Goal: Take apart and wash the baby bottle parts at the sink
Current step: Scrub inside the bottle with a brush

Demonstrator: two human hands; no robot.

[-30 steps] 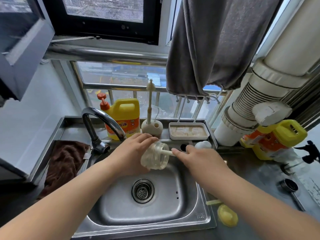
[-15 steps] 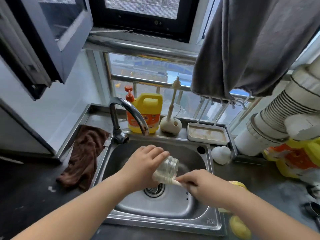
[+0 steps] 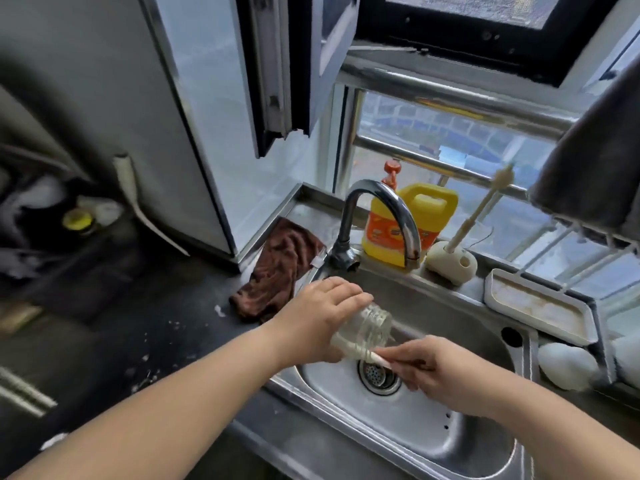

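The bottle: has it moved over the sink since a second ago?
Yes. The bottle was up near the faucet; now it sits lower, just above the drain.

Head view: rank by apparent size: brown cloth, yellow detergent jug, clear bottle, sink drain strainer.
1. brown cloth and yellow detergent jug: look alike, not ranked.
2. clear bottle, partly covered by the left hand.
3. sink drain strainer, smallest.

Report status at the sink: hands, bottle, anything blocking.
Left hand grips clear bottle body over the sink. Right hand pinches brush handle at the bottle. Tap dry, nothing blocking.
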